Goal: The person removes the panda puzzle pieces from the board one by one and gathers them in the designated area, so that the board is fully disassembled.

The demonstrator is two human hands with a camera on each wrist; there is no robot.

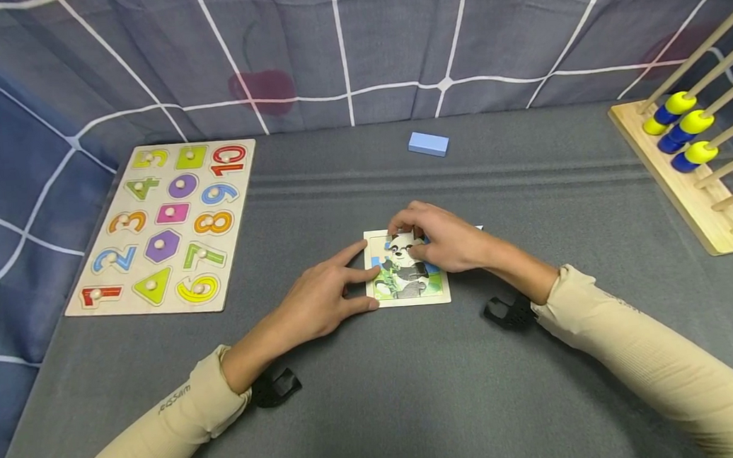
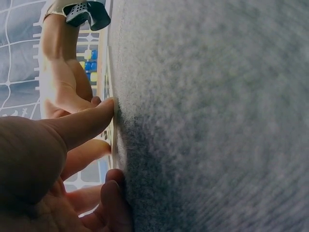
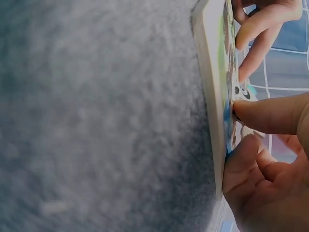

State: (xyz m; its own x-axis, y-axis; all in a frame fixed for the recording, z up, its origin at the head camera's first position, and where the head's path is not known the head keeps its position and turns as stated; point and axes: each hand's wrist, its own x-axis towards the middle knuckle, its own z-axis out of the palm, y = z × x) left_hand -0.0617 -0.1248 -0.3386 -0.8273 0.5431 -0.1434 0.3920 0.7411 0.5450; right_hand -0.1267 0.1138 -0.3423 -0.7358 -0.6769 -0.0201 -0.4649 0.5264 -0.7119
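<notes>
Beige sleeves (image 1: 181, 412) cover both your forearms, nearest in the head view, and a black fitting sits below each cuff, the left one (image 1: 264, 393) and the right one (image 1: 522, 314) just above the grey table cloth (image 1: 417, 403). Beyond the cuffs, your left hand (image 1: 314, 296) has its fingers spread and fairly straight along the left edge of the panda puzzle board (image 1: 410, 301): your thumb touches the lower left corner, one finger the upper left, and another reaches over the rim onto the picture. That board lies flat on the cloth, between your hands. Your right hand (image 1: 447, 241) comes in over its upper right part, thumb and fingers pinching the panda face piece (image 1: 400, 249), which seems tipped up from the board in the right wrist view. Past that hand a pale sliver (image 1: 480, 227) shows; you cannot tell what it belongs to.

Well apart to your left lies a number board (image 1: 126, 310), with knobbed numerals and coloured shapes set in it. Well off to your right stands a wooden bead frame (image 1: 679, 186), yellow and blue beads (image 1: 696, 122) low on three of its rods. Farther away, beyond the puzzle, a light blue block (image 1: 428, 144) rests on the cloth near the foot of the blue-grey curtain (image 1: 302, 42), which carries white grid lines and a faded red cherry print (image 1: 270, 90).
</notes>
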